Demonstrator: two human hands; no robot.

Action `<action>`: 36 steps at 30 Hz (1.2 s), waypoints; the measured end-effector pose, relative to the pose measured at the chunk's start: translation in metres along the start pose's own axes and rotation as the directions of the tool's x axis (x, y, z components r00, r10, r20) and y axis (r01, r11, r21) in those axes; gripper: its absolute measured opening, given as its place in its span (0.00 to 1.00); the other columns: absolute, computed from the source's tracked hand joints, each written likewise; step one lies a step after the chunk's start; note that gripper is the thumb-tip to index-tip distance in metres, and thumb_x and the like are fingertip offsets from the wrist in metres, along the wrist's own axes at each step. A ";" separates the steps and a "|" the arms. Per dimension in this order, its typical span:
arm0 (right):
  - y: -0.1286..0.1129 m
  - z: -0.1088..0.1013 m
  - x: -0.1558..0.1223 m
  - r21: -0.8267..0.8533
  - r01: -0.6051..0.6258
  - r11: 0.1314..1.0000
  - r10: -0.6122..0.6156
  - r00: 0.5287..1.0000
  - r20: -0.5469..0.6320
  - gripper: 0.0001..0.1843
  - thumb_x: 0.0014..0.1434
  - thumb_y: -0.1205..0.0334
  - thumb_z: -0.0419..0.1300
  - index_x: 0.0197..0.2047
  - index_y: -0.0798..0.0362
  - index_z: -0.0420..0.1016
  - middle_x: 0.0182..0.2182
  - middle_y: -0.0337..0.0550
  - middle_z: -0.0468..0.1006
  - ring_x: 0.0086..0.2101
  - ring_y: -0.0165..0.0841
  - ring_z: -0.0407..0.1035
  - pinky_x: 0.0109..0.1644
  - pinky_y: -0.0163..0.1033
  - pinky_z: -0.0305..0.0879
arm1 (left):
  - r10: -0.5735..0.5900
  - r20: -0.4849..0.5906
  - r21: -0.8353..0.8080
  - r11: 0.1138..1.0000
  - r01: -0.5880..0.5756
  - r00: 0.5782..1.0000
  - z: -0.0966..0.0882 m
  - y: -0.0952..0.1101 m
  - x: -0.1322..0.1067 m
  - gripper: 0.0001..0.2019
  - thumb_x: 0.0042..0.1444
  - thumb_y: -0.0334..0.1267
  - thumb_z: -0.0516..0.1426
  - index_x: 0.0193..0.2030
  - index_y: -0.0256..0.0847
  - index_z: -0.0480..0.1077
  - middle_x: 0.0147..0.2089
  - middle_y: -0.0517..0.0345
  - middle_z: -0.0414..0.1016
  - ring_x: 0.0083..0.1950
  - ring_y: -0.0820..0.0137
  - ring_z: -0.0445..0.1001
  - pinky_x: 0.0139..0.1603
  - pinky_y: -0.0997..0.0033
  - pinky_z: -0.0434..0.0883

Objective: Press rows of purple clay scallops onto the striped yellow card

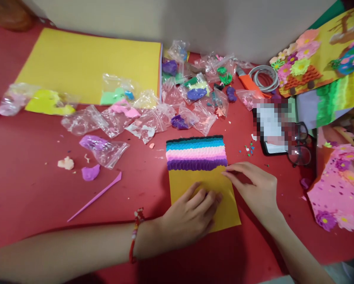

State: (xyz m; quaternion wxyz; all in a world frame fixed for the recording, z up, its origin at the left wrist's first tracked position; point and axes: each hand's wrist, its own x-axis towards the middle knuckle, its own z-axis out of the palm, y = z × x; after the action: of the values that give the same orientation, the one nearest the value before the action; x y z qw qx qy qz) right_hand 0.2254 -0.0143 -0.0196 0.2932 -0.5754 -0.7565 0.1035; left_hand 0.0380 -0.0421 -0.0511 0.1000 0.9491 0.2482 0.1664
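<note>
A yellow card [202, 177] lies on the red table. Overlapping rows of soft clay [196, 152] cover its upper part, running from black through teal, blue, white and pink to purple. My left hand [191, 215] rests over the card's lower half with curled fingers; a speck of dark purple clay [206, 193] shows between them. At the card's right edge, by the end of the purple row, my right hand [253, 185] has thumb and index finger pinched together. Whatever lies between those fingertips is too small to make out.
Left of the card lie a pink modelling tool [95, 196], a purple clay lump [90, 172] and a bag of purple clay [101, 150]. Several clay bags [179, 102] crowd the back beside a large yellow sheet [90, 63]. Rightward are a phone [271, 130], glasses [299, 154] and clay-decorated cards [339, 185].
</note>
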 end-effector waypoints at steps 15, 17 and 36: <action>0.004 0.013 0.004 -0.142 0.140 0.980 -0.137 0.990 0.035 0.09 0.59 0.71 0.55 0.39 0.52 0.75 0.33 0.42 0.79 0.34 0.32 0.72 0.37 0.39 0.66 | 0.001 -0.031 0.007 1.000 0.000 1.000 -0.002 -0.002 0.000 0.19 0.61 0.40 0.49 0.54 0.30 0.66 0.47 0.51 0.71 0.45 0.65 0.67 0.57 0.60 0.59; 0.004 0.014 0.005 -0.177 0.143 0.974 -0.141 0.990 0.023 0.07 0.58 0.70 0.56 0.37 0.53 0.75 0.32 0.41 0.79 0.33 0.32 0.71 0.37 0.39 0.64 | -0.005 -0.016 0.004 1.000 0.005 1.000 -0.002 -0.001 0.000 0.19 0.61 0.40 0.49 0.54 0.31 0.66 0.47 0.51 0.71 0.45 0.65 0.67 0.57 0.60 0.59; 0.000 0.007 -0.004 -0.403 0.261 0.877 -0.262 0.964 0.052 0.12 0.54 0.70 0.59 0.41 0.49 0.75 0.39 0.40 0.79 0.36 0.33 0.67 0.38 0.41 0.54 | -0.002 -0.047 0.004 1.000 0.003 0.999 -0.001 -0.001 0.000 0.17 0.61 0.39 0.50 0.51 0.31 0.68 0.48 0.51 0.72 0.45 0.64 0.67 0.58 0.60 0.58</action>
State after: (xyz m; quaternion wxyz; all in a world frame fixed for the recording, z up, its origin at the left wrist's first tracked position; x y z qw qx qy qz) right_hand 0.2220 -0.0163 -0.0267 0.1802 -0.5164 -0.8315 -0.0976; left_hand 0.0373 -0.0415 -0.0507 0.0924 0.9448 0.2519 0.1880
